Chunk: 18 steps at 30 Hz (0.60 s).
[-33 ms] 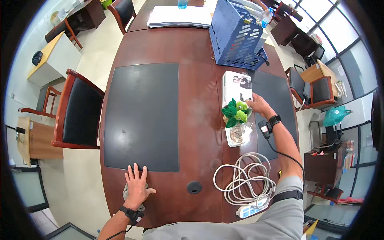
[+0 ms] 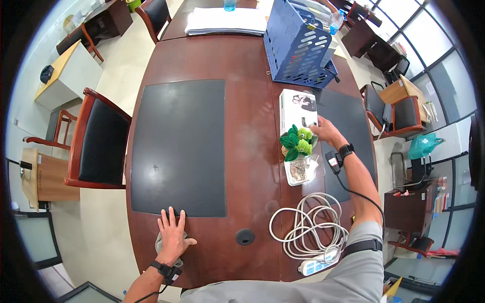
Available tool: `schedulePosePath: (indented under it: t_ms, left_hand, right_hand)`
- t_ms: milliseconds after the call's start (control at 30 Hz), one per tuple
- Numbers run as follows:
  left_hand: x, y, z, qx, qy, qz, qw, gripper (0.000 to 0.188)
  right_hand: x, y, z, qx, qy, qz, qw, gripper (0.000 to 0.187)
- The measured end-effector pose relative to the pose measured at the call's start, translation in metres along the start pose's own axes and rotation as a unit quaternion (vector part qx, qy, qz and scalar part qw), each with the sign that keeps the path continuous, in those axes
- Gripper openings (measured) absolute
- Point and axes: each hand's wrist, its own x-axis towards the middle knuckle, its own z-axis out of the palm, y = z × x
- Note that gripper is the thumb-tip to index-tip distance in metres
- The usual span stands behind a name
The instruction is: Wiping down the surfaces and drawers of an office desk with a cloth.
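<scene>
My left hand lies flat with its fingers spread, on a crumpled grey cloth at the near left of the table. Its fingertips reach the lower edge of a black desk mat. My right hand grips the right side of a white box near its lower corner; some of its fingers are hidden. Against the near end of the box sits a green plush toy with dark green leaves. Closer to me is a clear plastic container with small brownish contents.
A coiled white cable and a power strip lie near my right arm. A blue file rack stands beyond the box, and a paper stack lies at the far end. A round cable-hole cover is set into the brown table.
</scene>
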Motion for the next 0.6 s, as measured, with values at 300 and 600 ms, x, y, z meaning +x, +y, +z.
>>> schedulePosePath:
  t_ms: [300,600]
  left_hand:
    - [-0.004,-0.002,0.007,0.002,0.031,0.010,0.999,0.112]
    - [0.000,-0.003,0.011,0.006,0.022,0.012,1.000,0.120]
  right_hand:
    - [0.015,-0.016,0.008,-0.191,0.094,-0.096,0.972,0.069]
    - [-0.073,-0.035,-0.010,-0.315,0.158,-0.089,0.932,0.060]
